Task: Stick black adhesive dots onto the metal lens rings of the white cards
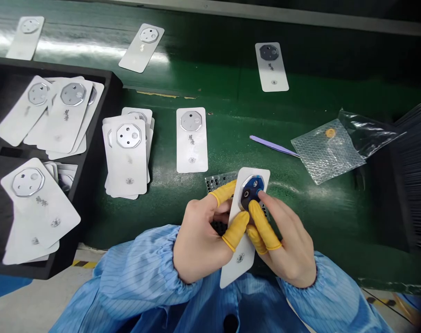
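Note:
My left hand, with yellow finger cots, grips a white phone back cover by its left edge, thumb across the front. The cover is tilted, and its octagonal camera plate looks dark blue and glossy. Fingers of my right hand close in on the plate: a bare fingertip touches its right side and a yellow-cotted one its lower edge. Another cotted finger lies against the cover's right side. Behind the cover, partly hidden, lies a clear sheet with black dots.
Stacked white covers lie left of my hands, with a single cover beside them. More covers fill a black divided tray. Purple tweezers touch a bubble-wrap bag. Further covers lie at the back of the green table.

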